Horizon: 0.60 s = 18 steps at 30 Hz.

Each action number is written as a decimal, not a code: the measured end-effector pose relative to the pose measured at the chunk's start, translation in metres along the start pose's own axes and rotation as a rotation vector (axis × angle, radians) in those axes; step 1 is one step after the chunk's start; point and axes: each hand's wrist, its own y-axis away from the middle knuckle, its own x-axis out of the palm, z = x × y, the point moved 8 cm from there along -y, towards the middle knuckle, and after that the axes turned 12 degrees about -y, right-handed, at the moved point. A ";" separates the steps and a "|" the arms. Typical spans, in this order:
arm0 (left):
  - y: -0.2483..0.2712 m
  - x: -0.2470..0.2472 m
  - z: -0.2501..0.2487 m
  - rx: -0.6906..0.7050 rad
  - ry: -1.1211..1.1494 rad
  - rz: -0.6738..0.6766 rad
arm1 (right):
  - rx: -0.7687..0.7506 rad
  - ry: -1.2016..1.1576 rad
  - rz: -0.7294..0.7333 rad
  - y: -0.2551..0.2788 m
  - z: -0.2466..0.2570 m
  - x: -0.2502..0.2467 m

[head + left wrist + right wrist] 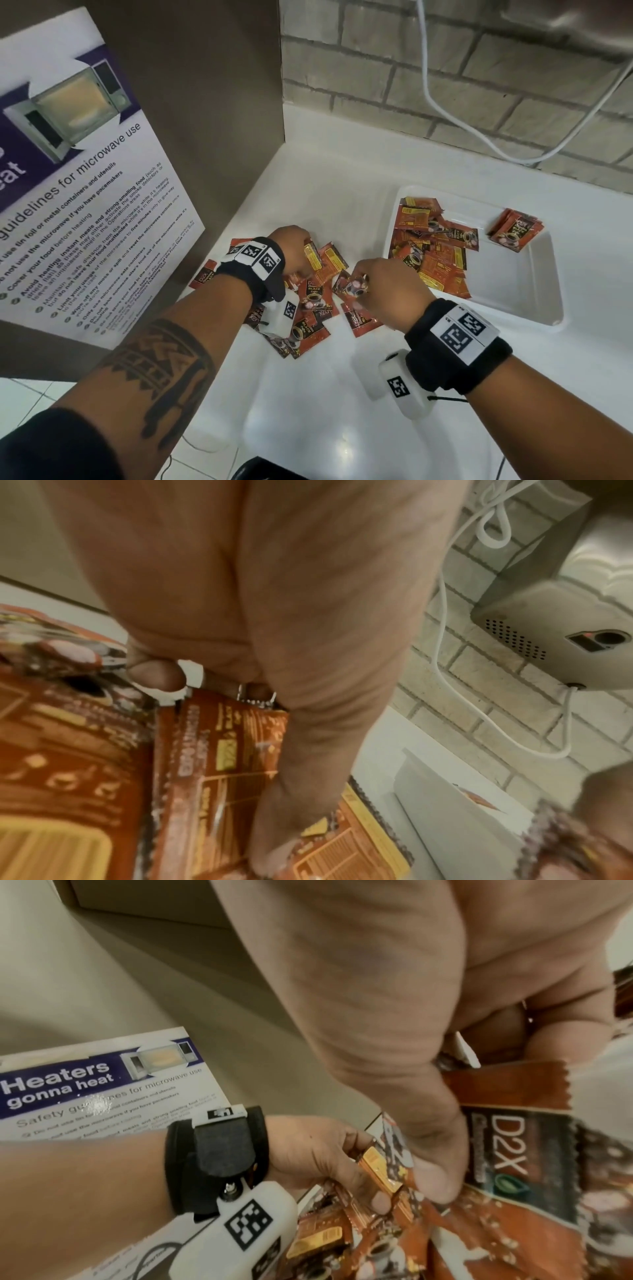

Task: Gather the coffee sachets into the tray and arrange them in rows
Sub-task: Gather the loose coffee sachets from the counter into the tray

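Both hands over loose red-and-black foil coffee sachets [310, 303] on white worktop [308, 394]: left hand [291, 248] pinching upright sachets [313, 258], right hand [387, 291] gripping one sachet [356, 286]. White rectangular plastic tray [537, 284] to the right, nearer right hand, long axis running away from viewer; unsorted sachets inside.

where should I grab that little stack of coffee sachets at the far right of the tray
Pinch the small stack of red coffee sachets across its long side edges from above. It lies flat, apart from the pile, on the white plastic tray, with bare floor around it for fingers.
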 end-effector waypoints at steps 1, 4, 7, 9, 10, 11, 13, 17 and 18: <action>0.000 -0.001 0.001 -0.001 0.021 -0.008 | 0.002 -0.011 0.002 0.001 0.001 -0.003; 0.003 -0.006 0.003 0.035 0.137 -0.016 | 0.016 -0.098 0.007 0.003 0.005 -0.007; 0.007 -0.015 0.009 0.047 0.288 -0.035 | 0.022 -0.175 0.049 -0.003 0.012 0.007; 0.009 -0.025 0.014 0.033 0.308 -0.079 | 0.023 -0.185 0.108 -0.013 0.016 0.026; 0.011 -0.030 0.017 0.023 0.302 -0.108 | 0.024 -0.145 0.131 -0.017 0.019 0.034; 0.013 -0.035 0.019 0.014 0.300 -0.139 | 0.024 -0.097 0.148 -0.021 0.021 0.041; 0.018 -0.044 0.024 0.003 0.336 -0.196 | 0.028 -0.021 0.176 -0.028 0.023 0.052; 0.024 -0.047 0.034 -0.011 0.440 -0.218 | 0.017 0.051 0.145 -0.037 0.025 0.059; 0.025 -0.046 0.038 -0.016 0.459 -0.217 | 0.011 0.061 0.135 -0.039 0.025 0.058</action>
